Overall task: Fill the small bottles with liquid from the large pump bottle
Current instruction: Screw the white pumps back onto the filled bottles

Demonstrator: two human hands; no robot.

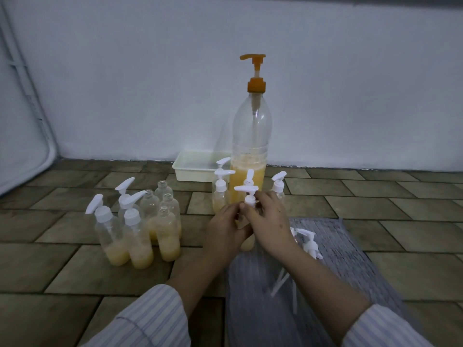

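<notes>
A large clear pump bottle [250, 136] with an orange pump stands by the wall, about a third full of yellow liquid. In front of it my left hand [225, 229] grips the body of a small bottle [246, 244] with yellow liquid at its bottom. My right hand [268, 221] pinches that bottle's white pump cap [249, 195] at the collar. To the left stands a cluster of several small bottles [140, 226], partly filled, some capped with white pumps, others uncapped. More capped small bottles [220, 194] stand beside the large bottle.
A white tray [190, 169] sits against the wall behind the bottles. Loose white pump caps [308, 242] with dip tubes lie on a grey striped cloth [345, 249] to the right. The floor is tiled. A white frame edge runs along the far left.
</notes>
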